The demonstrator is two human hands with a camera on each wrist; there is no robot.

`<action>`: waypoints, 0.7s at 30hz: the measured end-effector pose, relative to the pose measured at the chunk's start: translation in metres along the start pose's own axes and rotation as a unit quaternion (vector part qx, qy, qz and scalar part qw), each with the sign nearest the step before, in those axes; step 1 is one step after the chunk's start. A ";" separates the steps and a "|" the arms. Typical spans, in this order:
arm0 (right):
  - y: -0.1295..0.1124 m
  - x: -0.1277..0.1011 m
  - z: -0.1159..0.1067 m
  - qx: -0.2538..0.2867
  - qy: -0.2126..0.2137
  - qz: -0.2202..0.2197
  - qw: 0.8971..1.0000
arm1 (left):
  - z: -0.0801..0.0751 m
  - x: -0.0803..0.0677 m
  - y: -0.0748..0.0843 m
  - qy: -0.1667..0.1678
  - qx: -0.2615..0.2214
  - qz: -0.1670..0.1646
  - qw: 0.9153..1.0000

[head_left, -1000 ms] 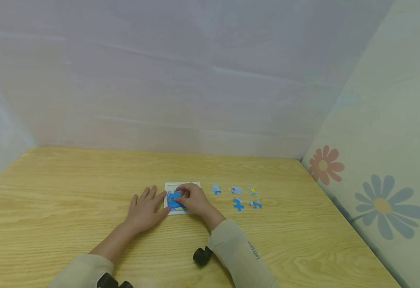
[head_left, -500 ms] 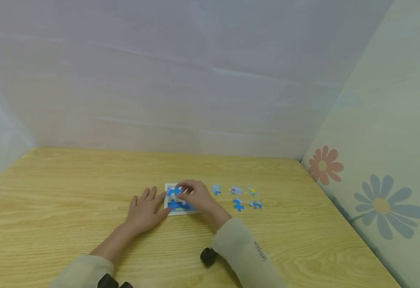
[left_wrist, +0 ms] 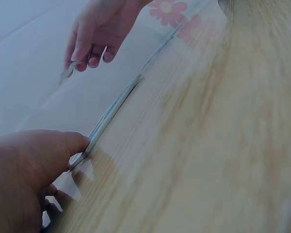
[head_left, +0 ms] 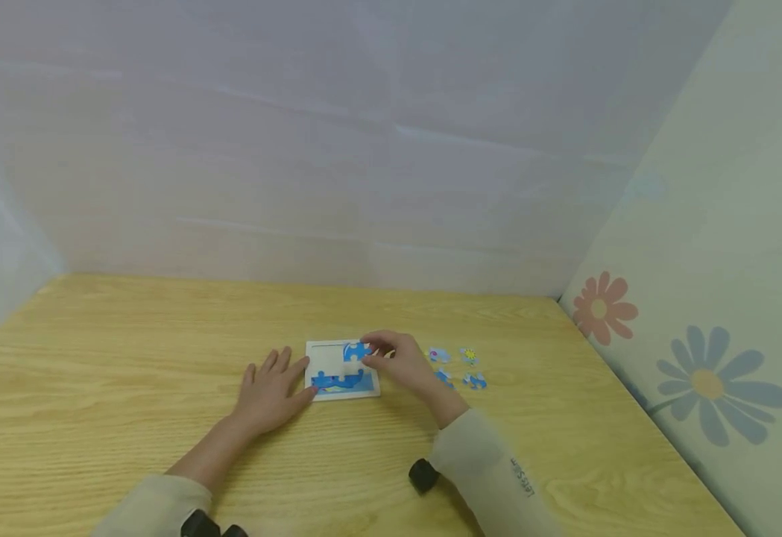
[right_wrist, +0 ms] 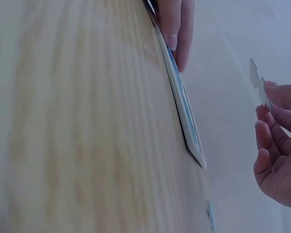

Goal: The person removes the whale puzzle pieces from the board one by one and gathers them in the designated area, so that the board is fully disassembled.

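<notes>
My left hand [head_left: 271, 389] lies flat on the wooden table [head_left: 129, 373], fingers straight and relaxed, gripping nothing; their tips press the left edge of the white puzzle tray [head_left: 323, 352], I judge to keep the thin board from sliding while the other hand works over it. Beyond those fingertips the tray lies flat, its longer side running left to right across me, with a row of blue pieces [head_left: 337, 382] already seated along its near edge and the rest bare. My right hand [head_left: 405, 362] hovers over the tray's far right corner, and my thumb and fingers pinch one blue puzzle piece [head_left: 355, 350] clear of the board; from the right wrist view the piece [right_wrist: 258, 82] stands free of the tray, edge-on, sticking out past my fingertips toward the left. Just right of that hand, the loose pieces [head_left: 466, 367] lie spread face up on the table, near enough to reach
</notes>
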State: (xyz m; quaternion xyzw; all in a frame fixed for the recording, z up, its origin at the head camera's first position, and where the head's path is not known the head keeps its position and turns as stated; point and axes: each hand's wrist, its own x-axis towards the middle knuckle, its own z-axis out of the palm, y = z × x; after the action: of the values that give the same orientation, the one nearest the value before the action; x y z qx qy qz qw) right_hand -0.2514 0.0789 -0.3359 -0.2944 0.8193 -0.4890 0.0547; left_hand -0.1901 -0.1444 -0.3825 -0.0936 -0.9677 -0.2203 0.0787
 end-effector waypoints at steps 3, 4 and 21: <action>0.012 -0.003 -0.009 -0.005 0.008 -0.011 1.000 | -0.001 -0.002 0.002 0.002 0.001 -0.001 1.000; 0.009 -0.006 -0.012 -0.005 0.009 -0.008 1.000 | -0.001 -0.003 0.003 0.002 0.002 -0.001 1.000; 0.014 -0.051 -0.054 -0.014 0.023 0.033 0.999 | -0.003 -0.010 0.018 0.004 0.008 -0.009 1.000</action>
State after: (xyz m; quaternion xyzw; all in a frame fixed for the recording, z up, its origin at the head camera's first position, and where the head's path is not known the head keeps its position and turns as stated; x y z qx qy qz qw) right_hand -0.2363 0.1528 -0.3298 -0.2569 0.8361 -0.4824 0.0475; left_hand -0.1762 -0.1315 -0.3749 -0.0833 -0.9698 -0.2141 0.0814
